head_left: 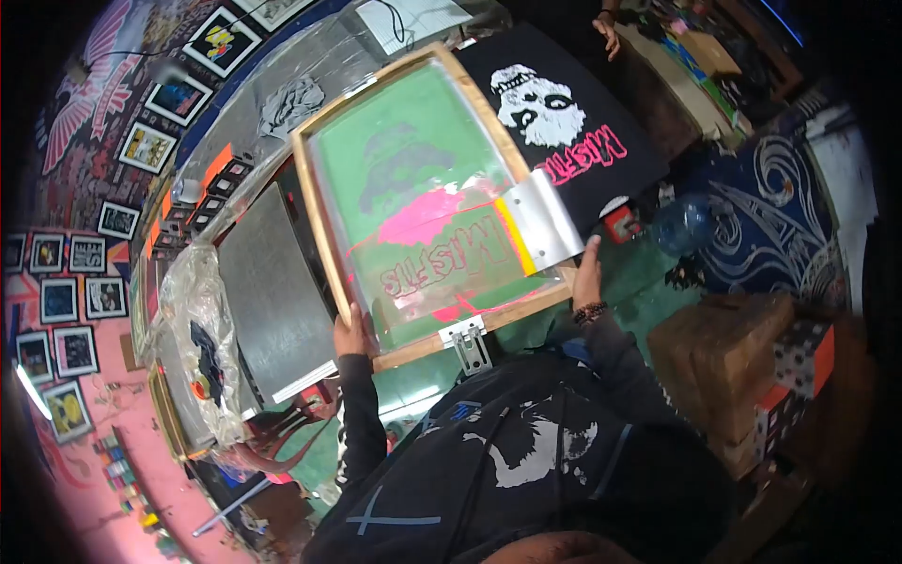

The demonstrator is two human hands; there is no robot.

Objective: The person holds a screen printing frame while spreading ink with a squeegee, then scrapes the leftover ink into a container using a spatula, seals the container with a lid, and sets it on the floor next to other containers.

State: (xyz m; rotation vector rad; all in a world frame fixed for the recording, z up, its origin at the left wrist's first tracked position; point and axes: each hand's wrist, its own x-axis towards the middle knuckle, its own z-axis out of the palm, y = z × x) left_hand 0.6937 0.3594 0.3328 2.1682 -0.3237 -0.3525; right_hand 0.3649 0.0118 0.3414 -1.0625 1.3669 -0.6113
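Observation:
A wooden silk-screen frame [512, 315] with green mesh is held tilted in front of me. Pink ink lies across its middle, below a faint face stencil and beside "Misfits" lettering. My left hand [351, 333] is closed on its left side near the bottom corner. My right hand [587, 279] grips the right side by the lower corner, its fingers partly hidden. A squeegee [545, 224] with a silver handle and yellow blade rests on the frame's right side, close to my right hand. A metal hinge clamp [468, 346] is at the bottom edge.
Beyond the frame lies a black T-shirt [601, 103] with a white face and pink lettering. Another person's hand [607, 38] hangs at the top. A dark flat platen [277, 291] is at left; a water jug [683, 226] and cardboard box [723, 362] stand at right.

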